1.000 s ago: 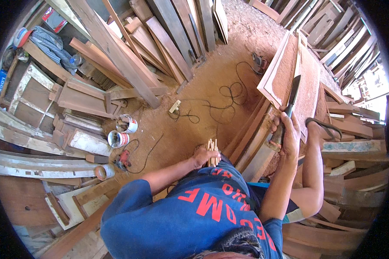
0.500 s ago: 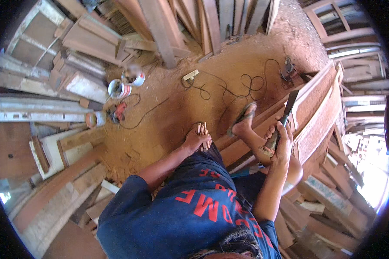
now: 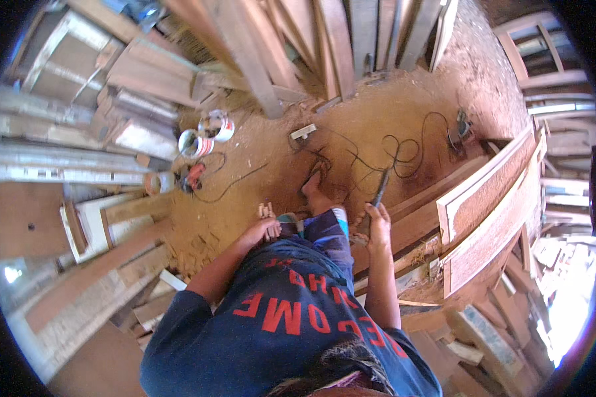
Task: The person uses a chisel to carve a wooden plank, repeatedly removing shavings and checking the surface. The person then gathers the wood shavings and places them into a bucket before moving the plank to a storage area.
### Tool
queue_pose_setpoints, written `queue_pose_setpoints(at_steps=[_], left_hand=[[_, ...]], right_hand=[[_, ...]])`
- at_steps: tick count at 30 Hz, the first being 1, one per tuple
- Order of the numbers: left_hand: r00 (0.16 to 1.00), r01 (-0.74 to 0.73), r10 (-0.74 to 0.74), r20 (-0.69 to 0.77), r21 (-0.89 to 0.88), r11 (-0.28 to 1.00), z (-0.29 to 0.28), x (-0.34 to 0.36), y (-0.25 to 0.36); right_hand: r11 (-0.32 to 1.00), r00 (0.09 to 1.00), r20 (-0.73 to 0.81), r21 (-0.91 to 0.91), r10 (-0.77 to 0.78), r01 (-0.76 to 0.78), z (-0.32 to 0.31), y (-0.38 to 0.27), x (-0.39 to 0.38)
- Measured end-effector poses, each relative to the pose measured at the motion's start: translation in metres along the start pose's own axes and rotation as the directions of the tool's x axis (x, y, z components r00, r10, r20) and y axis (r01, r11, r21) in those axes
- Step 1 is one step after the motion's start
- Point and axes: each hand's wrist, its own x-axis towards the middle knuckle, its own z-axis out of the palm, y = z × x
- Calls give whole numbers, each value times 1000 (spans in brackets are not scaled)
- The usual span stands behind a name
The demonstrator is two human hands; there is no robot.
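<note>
The left hand (image 3: 263,230) is clenched around a bundle of short wooden sticks (image 3: 266,212), their pale ends poking up past the fingers; it sits nearer to the body than the pale extension block (image 3: 303,131) on the floor, and to the left of it. The right hand (image 3: 377,225) grasps a long-bladed knife (image 3: 380,188) (its lower end is too blurred to make out), nearer to the body than the extension block and to its right, with the dark blade pointing away from the wearer. The 2 hands are well apart.

The person wears a dark blue shirt (image 3: 271,324) with red lettering. A sandalled foot (image 3: 313,183) stands on the sawdust-covered floor (image 3: 255,147), on the body side of the extension block. To the left of that block are 2 white buckets (image 3: 195,144) just beside each other, and a red power tool (image 3: 194,176) near them. To its right, a black cord (image 3: 397,156) loops over the floor, with a dark power tool (image 3: 461,130) farther right. Also right of the block lie 2 long wooden panels (image 3: 487,188), side by side. Beyond it, tall boards (image 3: 258,79) lean at a slant.
</note>
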Motion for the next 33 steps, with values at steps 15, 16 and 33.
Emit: queue_pose_setpoints(at_steps=[15, 16, 33], left_hand=[[981, -82, -11, -196, -458, 885, 58, 35, 158], [977, -81, -21, -211, -464, 882, 62, 37, 164], [997, 29, -54, -60, -358, 933, 77, 164, 266]], right_hand=[[986, 970, -190, -42, 150, -161, -20, -5, 144], [983, 966, -197, -46, 165, -177, -18, -12, 147], [985, 949, -276, 127, 150, -119, 4, -76, 197]])
